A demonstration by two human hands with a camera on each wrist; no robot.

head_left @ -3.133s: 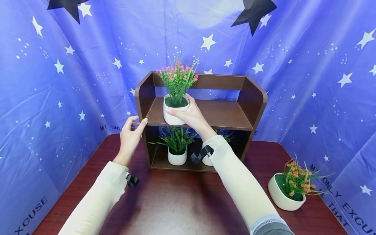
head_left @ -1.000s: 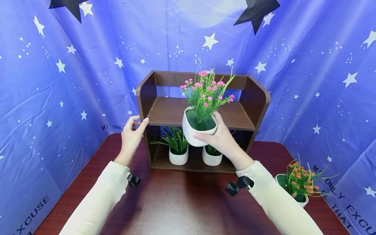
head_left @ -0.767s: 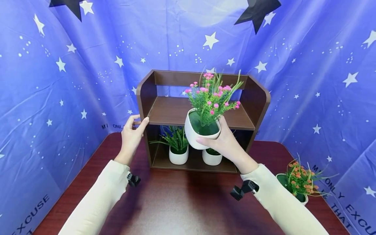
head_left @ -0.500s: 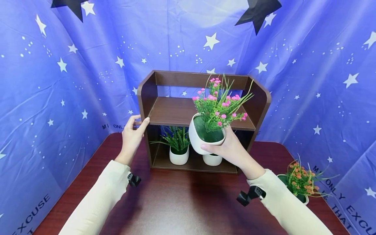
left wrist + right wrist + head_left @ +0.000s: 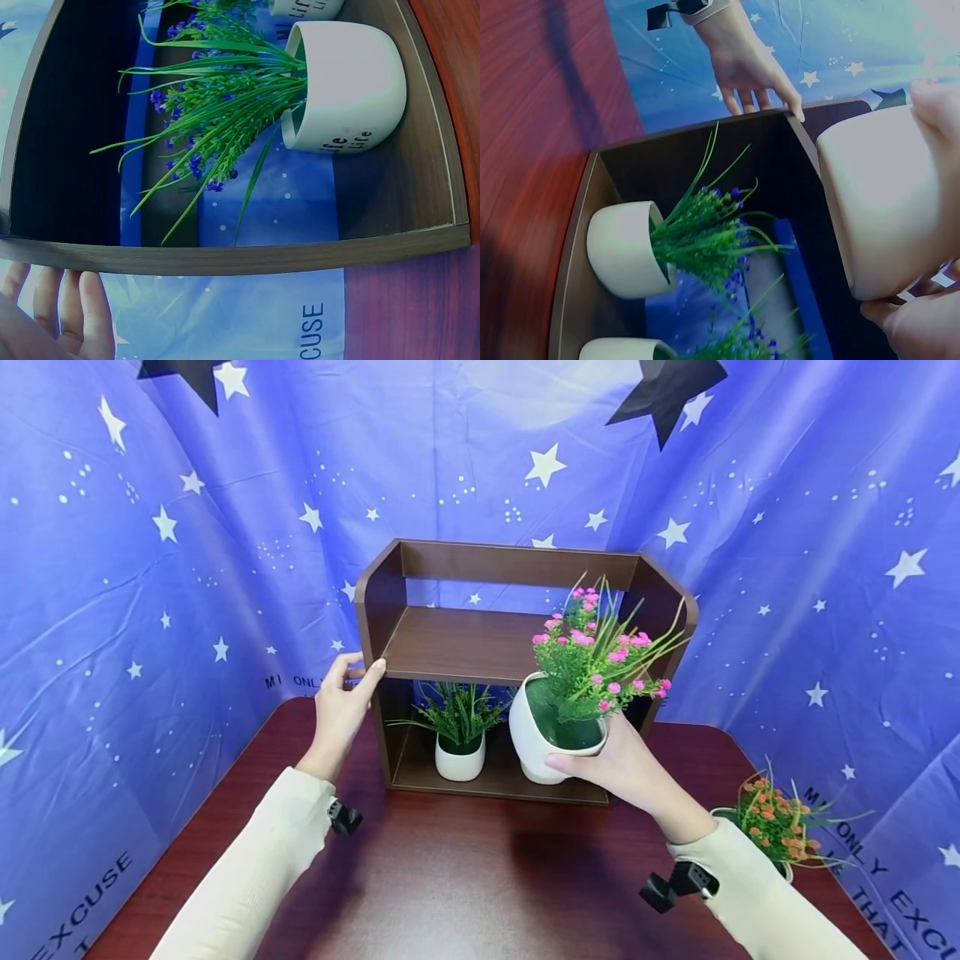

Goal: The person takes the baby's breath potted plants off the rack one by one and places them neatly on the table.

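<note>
My right hand (image 5: 626, 768) grips a white flowerpot (image 5: 531, 735) with pink artificial flowers, thumb on the near side. The pot is tilted in the air before the right half of a dark brown two-tier shelf (image 5: 457, 643). In the right wrist view the held pot (image 5: 885, 202) fills the right side, its flowers out of sight. My left hand (image 5: 341, 714) touches the shelf's left side panel, thumb on the front edge; in the left wrist view its fingers (image 5: 95, 315) lie straight against the outside.
On the lower tier stands a white pot (image 5: 460, 764) with blue-purple flowers. A second similar pot (image 5: 622, 349), mostly hidden in the head view, stands beside it. A pot with orange flowers (image 5: 776, 818) stands at the table's right, partly behind my right sleeve. Starry blue cloth surrounds the table.
My right hand has carried the pink-flowered pot off the upper tier, forward, down and to the right, tilting it. My left hand has stayed at the shelf's left side.
</note>
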